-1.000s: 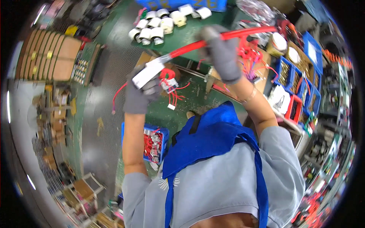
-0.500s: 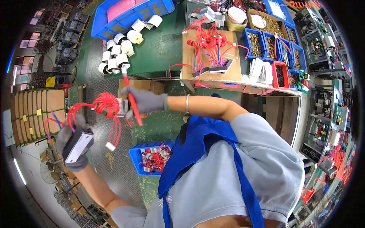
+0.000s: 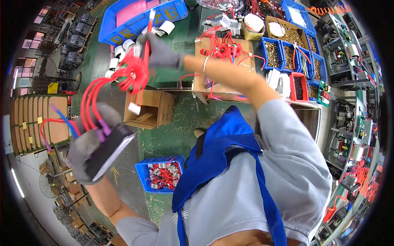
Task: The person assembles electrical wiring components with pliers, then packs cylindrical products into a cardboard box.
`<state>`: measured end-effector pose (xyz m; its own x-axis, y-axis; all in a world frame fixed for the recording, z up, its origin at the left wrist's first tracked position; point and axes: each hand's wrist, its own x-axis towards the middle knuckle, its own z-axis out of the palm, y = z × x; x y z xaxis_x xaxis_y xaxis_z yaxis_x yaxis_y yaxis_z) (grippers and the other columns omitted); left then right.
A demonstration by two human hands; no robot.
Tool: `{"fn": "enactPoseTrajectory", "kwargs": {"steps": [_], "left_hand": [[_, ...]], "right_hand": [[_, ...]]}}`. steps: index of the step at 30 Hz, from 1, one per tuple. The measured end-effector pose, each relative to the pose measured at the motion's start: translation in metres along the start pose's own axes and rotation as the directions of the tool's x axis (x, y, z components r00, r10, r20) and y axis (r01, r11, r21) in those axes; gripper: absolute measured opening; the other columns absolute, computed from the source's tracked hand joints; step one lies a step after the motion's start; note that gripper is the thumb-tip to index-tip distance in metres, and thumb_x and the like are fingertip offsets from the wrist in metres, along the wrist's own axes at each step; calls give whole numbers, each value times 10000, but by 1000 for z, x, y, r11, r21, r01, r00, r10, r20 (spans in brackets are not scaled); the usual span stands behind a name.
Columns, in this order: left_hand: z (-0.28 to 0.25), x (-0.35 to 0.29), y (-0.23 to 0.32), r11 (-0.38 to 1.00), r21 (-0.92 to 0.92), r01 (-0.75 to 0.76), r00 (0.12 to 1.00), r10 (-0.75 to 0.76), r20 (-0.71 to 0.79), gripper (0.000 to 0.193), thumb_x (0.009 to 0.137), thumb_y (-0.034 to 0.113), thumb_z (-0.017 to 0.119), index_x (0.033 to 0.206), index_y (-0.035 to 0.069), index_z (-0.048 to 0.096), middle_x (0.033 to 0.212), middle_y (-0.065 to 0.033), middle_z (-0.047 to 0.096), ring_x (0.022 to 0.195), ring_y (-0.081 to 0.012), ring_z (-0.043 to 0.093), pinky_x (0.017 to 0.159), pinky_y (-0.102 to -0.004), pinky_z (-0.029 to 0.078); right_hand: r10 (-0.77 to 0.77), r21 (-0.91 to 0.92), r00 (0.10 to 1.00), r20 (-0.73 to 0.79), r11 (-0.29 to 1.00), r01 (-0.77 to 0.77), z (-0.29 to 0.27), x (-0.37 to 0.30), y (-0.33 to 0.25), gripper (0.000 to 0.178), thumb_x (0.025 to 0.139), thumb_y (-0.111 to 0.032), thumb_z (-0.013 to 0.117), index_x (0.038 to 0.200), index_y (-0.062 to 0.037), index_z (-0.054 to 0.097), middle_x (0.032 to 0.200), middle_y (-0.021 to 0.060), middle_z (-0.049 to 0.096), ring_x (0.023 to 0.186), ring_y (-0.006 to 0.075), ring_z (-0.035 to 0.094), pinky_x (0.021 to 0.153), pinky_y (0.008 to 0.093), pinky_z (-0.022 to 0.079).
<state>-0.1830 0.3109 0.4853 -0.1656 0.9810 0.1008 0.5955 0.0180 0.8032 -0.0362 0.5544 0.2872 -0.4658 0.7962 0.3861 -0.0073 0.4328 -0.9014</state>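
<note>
My gloved left hand (image 3: 95, 141) is closed round a black block (image 3: 111, 149) with a silvery flat face. Thick red wires with purple sleeved ends run from the block to a red wound coil (image 3: 133, 74). A blue wire (image 3: 61, 115) sticks out beside that hand. Farther off, my gloved right hand (image 3: 162, 53) grips a slim red-handled tool (image 3: 147, 37) with a pale tip pointing away. The coil hangs right by its fingers; whether they also pinch it is hidden. Below the coil dangles a white connector (image 3: 134, 108) on thin red wires.
A workbench on the right carries more red coils (image 3: 223, 49) on cardboard and blue bins (image 3: 273, 53) of small metal parts. White cylinders (image 3: 166, 28) stand near a large blue crate (image 3: 143, 20). An open cardboard box (image 3: 150, 108) and a blue bin (image 3: 141, 176) of wired parts sit lower down.
Both hands have moved; the right has risen farther away with the tool and the coil. The red wires between coil and block now arch upward, and the block has come nearer the camera.
</note>
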Motion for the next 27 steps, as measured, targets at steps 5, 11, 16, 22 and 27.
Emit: {"fn": "enactPoseTrajectory", "kwargs": {"steps": [5,11,16,22,27], "left_hand": [[88,28,20,777,-389,495,868,-422,261,363,757,261,647,1034,27,658,809,-10,612,692,-70,555,635,-221,432],[234,36,-43,472,-660,585,811,-343,474,337,829,319,652,1012,39,609,878,-48,640,745,-122,622,614,-254,486],[321,54,-56,428,-681,595,799,-223,558,266,851,299,649,930,46,654,814,-13,636,669,-73,584,573,-217,453],[374,68,-49,458,-601,655,745,-261,614,231,886,228,618,1020,43,651,835,4,631,691,-65,575,595,-231,461],[431,65,-90,406,-632,660,732,-160,662,221,904,213,603,1040,43,636,871,-7,637,749,-80,591,656,-251,480]], "right_hand": [[-417,-443,878,233,758,478,-114,64,21,687,628,-227,820,1176,-87,430,1044,151,571,979,302,589,851,393,491],[-159,-639,764,625,458,618,-165,67,54,692,603,-157,791,1191,-104,430,1082,119,521,1055,323,529,860,398,485],[-162,-484,555,816,331,810,-187,68,115,631,632,-97,737,1186,-139,438,1149,129,471,1115,329,471,792,416,517],[88,-506,512,855,360,784,-190,73,131,572,672,-116,714,1164,-160,426,1109,128,485,1075,355,517,823,432,513],[217,-449,395,893,367,814,-197,61,162,541,662,-111,734,1109,-198,442,1136,129,515,996,365,577,810,425,515]]}}
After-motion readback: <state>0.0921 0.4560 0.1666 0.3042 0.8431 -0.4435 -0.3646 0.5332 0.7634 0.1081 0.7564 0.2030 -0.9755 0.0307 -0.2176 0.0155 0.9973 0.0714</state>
